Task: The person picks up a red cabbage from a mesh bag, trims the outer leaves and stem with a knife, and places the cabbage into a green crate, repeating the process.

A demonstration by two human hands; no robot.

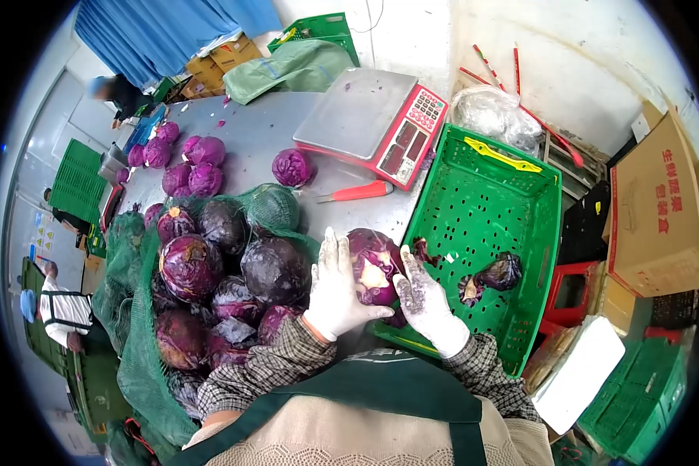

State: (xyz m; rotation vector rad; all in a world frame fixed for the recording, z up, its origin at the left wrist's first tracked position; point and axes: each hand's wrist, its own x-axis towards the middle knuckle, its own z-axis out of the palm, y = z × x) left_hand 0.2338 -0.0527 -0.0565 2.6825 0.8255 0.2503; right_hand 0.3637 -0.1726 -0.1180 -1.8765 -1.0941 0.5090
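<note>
Between my two white-gloved hands is a red cabbage [374, 247], its pale cut stem end turned up toward me. My left hand [335, 287] presses its left side, fingers straight and thumb below. On the other side, my right hand [427, 307] grips the lower right of the head; its glove is stained purple. To the left, a green net sack [144, 311] lies wide with several dark red cabbages [190, 268] in it. A knife [357, 192] with an orange-red handle rests on the metal table beyond my hands.
A green crate [481, 210] with loose cabbage leaves [499, 272] stands at my right. Past the knife sits a red-framed scale [365, 113]. Several peeled cabbages [206, 151] and one single head [292, 167] lie on the table [248, 132]. A person [62, 311] stands far left.
</note>
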